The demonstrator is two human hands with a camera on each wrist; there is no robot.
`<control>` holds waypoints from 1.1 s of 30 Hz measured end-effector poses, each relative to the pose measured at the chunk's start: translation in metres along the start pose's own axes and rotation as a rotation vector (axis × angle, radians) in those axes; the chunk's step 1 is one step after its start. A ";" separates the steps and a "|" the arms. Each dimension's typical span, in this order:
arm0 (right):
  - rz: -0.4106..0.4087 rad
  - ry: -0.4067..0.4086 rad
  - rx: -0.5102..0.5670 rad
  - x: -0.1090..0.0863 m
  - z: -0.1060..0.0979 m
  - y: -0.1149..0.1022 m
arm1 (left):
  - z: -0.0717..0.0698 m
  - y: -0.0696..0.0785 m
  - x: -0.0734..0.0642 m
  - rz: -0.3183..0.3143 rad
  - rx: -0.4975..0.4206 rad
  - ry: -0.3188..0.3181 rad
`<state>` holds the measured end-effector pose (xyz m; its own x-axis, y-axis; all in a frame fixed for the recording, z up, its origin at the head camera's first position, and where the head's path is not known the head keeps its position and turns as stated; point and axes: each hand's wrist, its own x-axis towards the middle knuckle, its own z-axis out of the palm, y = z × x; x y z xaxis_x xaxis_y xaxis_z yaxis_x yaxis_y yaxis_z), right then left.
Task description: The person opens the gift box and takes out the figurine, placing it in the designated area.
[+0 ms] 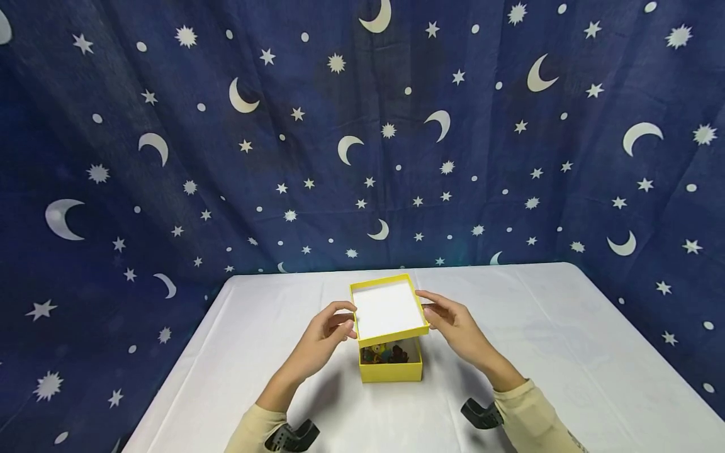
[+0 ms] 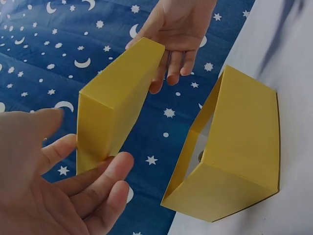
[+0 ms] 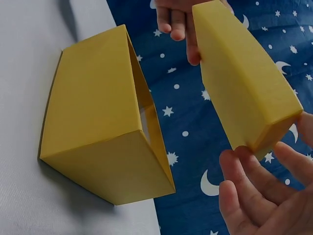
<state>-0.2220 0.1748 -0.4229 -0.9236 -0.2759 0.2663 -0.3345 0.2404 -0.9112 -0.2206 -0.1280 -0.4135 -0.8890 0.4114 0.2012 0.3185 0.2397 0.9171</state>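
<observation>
The head view looks forward and down from the near side, far enough back to take in the surface and the starry curtain beyond. The left wrist view, much nearer, faces far and rightward, tipped sideways; the right wrist view mirrors it, facing far and leftward. Both close views share the yellow box, its lid and the curtain.
</observation>
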 end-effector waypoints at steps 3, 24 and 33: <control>-0.019 -0.020 -0.005 0.000 0.001 0.000 | -0.001 0.000 -0.001 -0.004 0.009 -0.018; -0.060 -0.122 -0.102 -0.001 0.005 0.001 | -0.014 0.005 -0.003 -0.028 -0.008 -0.006; -0.056 -0.137 -0.111 -0.002 0.006 -0.001 | -0.018 0.007 -0.003 -0.023 0.032 -0.039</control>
<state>-0.2187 0.1701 -0.4248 -0.8711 -0.4144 0.2637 -0.4106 0.3199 -0.8538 -0.2215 -0.1438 -0.4014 -0.8829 0.4393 0.1662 0.3090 0.2769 0.9098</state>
